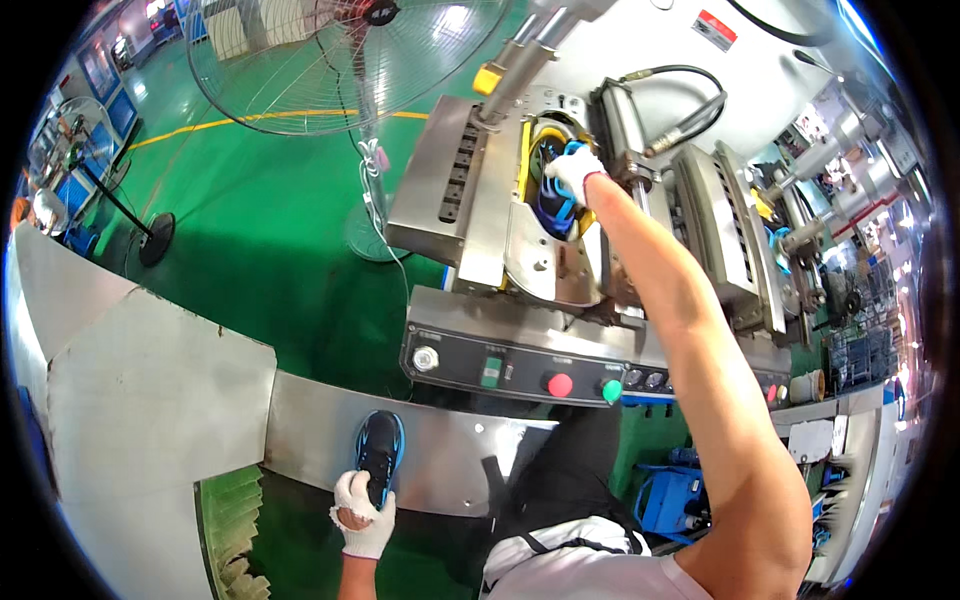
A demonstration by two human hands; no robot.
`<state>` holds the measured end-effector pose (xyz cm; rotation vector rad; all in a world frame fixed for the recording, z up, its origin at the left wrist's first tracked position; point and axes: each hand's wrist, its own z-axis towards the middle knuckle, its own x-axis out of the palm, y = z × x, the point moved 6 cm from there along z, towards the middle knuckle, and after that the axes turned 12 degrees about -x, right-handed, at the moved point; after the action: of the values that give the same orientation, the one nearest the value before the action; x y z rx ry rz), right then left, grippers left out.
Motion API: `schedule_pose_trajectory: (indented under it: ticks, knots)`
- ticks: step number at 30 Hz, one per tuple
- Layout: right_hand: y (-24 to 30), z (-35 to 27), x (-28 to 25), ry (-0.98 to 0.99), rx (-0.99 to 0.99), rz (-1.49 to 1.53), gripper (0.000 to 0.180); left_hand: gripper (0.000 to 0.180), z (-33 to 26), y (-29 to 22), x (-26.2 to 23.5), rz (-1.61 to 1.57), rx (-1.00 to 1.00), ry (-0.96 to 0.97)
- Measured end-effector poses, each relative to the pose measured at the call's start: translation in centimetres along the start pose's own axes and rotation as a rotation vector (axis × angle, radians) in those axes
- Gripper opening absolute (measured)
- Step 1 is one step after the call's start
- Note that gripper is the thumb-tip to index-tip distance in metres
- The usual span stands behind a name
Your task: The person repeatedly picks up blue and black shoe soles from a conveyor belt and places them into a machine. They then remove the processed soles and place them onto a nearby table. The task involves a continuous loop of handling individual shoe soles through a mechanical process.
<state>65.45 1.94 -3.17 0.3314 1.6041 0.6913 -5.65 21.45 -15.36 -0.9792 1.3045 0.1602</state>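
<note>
On the steel ledge point(440, 460) at the lower left lies a black sneaker point(380, 442) with blue edging, its toe pointing away from me. My left hand point(363, 516), in a white knitted glove, is closed round its heel end. My right arm reaches far forward to a steel pressing machine point(430, 200). A second dark shoe point(551, 208) with blue parts sits in the machine's open mould, between yellow-edged side pads. My gloved right hand point(576, 172) is closed on the blue upper part of this shoe; the fingertips are partly hidden.
A control panel point(520, 366) with red and green buttons fronts the machine. A similar pressing station point(720, 220) stands to the right. Left of the machine is a large caged fan point(345, 60). Pale metal sheeting point(150, 380) borders the left, and a blue device point(668, 498) sits low right.
</note>
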Motion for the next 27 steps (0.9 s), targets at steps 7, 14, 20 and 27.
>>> schedule_pose_trajectory:
  ticks: [7,14,20,27]
  knots:
    - [7.4,-4.0,1.4,-0.026,-0.055,-0.253,0.056,0.063,0.1,0.3,-0.7,-0.065,-0.177,0.006]
    - [9.8,-11.8,-2.7,-0.054,-0.208,-0.125,0.09,0.077,0.0,-3.1,2.7,-0.176,-0.404,-0.066]
    - [5.7,-40.8,-2.8,0.128,-0.952,0.006,0.089,0.072,1.9,-1.6,-0.7,-0.063,-0.048,0.215]
    - [-9.5,-43.8,3.8,0.172,-0.705,-0.655,0.089,0.015,4.6,-6.1,0.1,-0.013,0.562,0.155]
